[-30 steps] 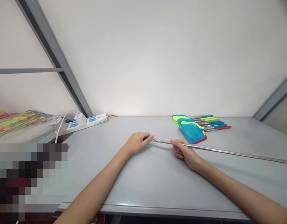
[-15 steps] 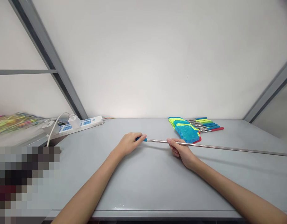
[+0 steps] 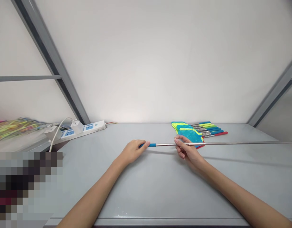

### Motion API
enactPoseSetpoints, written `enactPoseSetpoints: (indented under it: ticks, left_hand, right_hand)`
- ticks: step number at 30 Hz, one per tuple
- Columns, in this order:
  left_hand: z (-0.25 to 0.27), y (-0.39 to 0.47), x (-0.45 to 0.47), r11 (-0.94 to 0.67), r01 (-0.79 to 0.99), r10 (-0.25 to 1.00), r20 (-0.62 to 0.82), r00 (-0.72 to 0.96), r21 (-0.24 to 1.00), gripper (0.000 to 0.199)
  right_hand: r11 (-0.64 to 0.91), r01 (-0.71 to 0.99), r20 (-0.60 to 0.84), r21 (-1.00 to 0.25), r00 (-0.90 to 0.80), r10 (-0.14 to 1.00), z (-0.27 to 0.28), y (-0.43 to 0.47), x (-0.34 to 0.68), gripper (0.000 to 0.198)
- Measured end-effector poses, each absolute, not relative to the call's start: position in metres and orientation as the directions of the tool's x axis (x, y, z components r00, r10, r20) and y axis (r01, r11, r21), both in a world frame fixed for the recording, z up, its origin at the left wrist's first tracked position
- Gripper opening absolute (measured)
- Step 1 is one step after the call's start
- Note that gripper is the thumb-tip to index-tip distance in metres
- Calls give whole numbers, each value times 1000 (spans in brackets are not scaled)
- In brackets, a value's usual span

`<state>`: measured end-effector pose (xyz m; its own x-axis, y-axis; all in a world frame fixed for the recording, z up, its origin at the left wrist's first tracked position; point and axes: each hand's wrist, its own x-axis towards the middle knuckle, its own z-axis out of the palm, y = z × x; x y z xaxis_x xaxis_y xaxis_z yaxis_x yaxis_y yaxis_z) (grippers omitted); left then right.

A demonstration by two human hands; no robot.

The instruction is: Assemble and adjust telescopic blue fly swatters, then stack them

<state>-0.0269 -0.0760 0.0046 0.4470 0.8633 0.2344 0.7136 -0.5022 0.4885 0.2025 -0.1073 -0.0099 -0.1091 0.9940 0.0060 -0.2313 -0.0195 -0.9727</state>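
My left hand point(image 3: 135, 150) is closed around the blue grip of a telescopic fly swatter, its thumb lying along the grip. From there the fly swatter's thin metal shaft point(image 3: 221, 143) runs nearly level to the right and leaves the picture, so its far end is hidden. Further along, my right hand point(image 3: 187, 150) pinches the shaft between thumb and fingers. Behind that hand lies a fanned stack of fly swatters point(image 3: 189, 134) with blue and yellow-green mesh heads. Their short metal shafts and blue, green and red grips point right.
A white power strip point(image 3: 96, 126) with plugged-in white adapters point(image 3: 77, 126) and a cable lies at the back left of the grey table point(image 3: 141, 196). Colourful thin items point(image 3: 17, 128) are heaped beyond it. Grey metal posts point(image 3: 58, 72) frame the white wall.
The shaft has swung from sloping down rightward to nearly level. My right hand has shifted slightly right, and more of the blue grip shows beside my left hand.
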Motion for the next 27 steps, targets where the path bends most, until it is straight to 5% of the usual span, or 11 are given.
enactPoseSetpoints:
  ticks: [18,27]
  left_hand:
    - [-2,-113,8,-693,560,686,178,706,453,41]
    - [-10,-121,15,-772,496,592,165,789,397,38]
  right_hand:
    - [276,-239,297,-931,-57,953,-3,-109,205,22]
    - [345,-165,371,-924,-175,912,3,-115,204,23]
